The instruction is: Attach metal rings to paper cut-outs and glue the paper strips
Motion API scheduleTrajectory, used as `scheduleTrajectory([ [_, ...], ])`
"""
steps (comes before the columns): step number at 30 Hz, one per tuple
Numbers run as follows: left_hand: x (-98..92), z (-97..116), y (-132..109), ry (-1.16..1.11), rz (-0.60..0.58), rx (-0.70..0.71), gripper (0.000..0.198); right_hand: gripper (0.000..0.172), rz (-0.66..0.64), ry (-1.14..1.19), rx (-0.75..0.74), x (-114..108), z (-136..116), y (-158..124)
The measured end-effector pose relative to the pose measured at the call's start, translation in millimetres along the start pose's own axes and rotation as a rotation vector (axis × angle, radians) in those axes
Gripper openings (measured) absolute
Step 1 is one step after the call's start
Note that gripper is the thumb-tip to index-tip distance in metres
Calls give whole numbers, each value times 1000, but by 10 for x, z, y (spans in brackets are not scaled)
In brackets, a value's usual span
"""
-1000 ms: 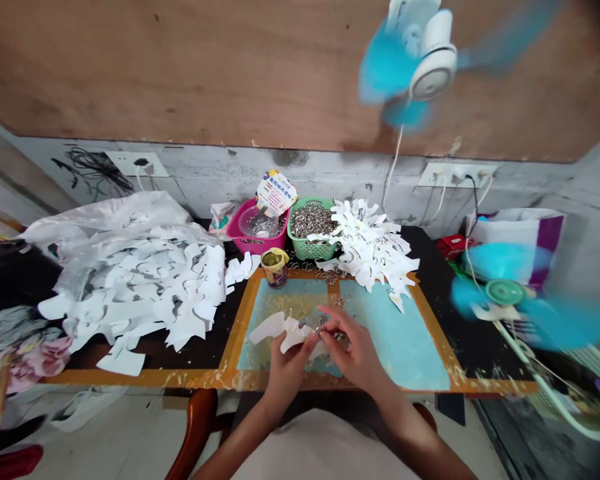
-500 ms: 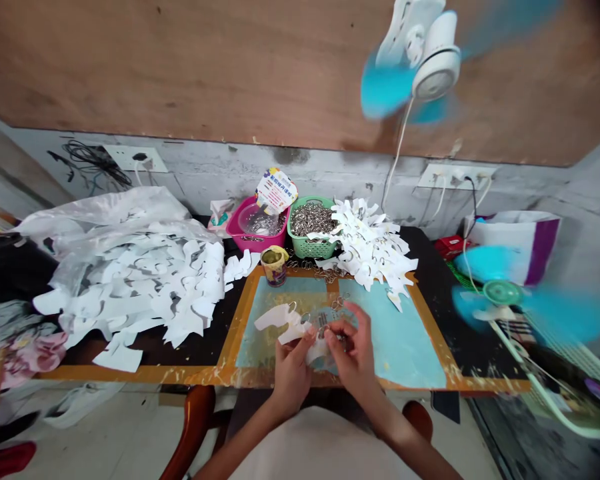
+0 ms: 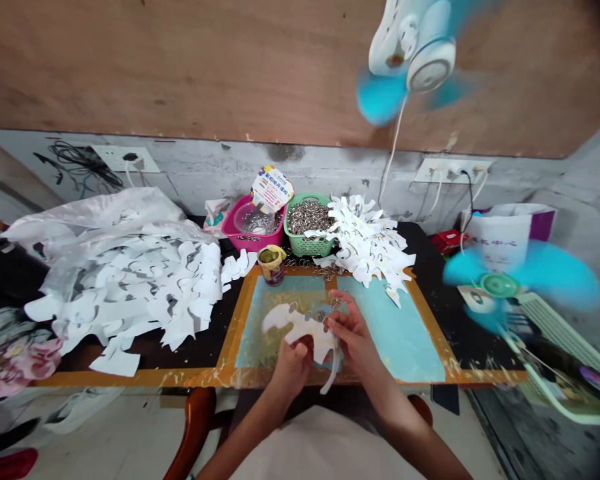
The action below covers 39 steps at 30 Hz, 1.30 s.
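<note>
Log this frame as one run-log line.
left hand: holds white paper cutout | right hand: grips same cutout | nearby: green basket of metal rings

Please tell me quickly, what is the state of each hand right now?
Left hand: closed, pinching the white die-cut paper piece.
Right hand: closed, holding the same paper piece at its other end.

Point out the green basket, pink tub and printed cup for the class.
Green basket (image 3: 306,248): head view, front wall.
Pink tub (image 3: 243,241): head view, front wall.
Printed cup (image 3: 271,275): head view, outer side.
</note>
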<state>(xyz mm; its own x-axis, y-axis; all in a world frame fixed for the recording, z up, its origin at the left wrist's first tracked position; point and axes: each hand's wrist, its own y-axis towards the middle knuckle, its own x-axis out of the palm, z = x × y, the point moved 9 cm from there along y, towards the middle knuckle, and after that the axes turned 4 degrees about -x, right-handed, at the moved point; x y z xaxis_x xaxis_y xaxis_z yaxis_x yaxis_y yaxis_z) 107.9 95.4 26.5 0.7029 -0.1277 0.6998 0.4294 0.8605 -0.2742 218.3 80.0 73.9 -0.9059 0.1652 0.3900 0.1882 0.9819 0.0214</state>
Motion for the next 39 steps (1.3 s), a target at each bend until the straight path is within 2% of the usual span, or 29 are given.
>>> scheduleTrajectory([
  [3,7,28,-21,64,-7,-13,49,63,-4,-113,-58,-40,-119,-4],
  [6,-28,78,-29,115,116,-2,37,58,-62,-200,-80,-1,-179,-24],
  [9,-68,111,-26,60,224,29,38,60,-101,-153,-57,36,-176,-63],
  [11,-82,101,-17,14,246,31,40,58,-90,-126,-29,20,-157,-89],
  [15,-72,101,-13,-14,228,43,41,47,-7,-243,-29,-100,-167,-112],
  [18,-26,136,-27,53,194,73,38,46,-28,-284,-53,-111,-201,-110],
  [21,14,171,-47,192,159,98,34,45,-59,-388,-139,-94,-322,-114],
  [25,38,339,-123,414,148,211,29,22,-130,-629,-342,12,-592,-166],
  [27,75,468,-185,536,148,291,23,15,-169,-731,-436,87,-706,-201],
  [32,195,663,-296,735,137,387,19,8,-207,-885,-491,184,-818,-209],
  [36,205,695,-314,790,142,435,17,7,-277,-991,-515,284,-831,-222],
  [39,239,693,-322,875,107,522,23,6,-241,-1041,-604,323,-868,-260],
])
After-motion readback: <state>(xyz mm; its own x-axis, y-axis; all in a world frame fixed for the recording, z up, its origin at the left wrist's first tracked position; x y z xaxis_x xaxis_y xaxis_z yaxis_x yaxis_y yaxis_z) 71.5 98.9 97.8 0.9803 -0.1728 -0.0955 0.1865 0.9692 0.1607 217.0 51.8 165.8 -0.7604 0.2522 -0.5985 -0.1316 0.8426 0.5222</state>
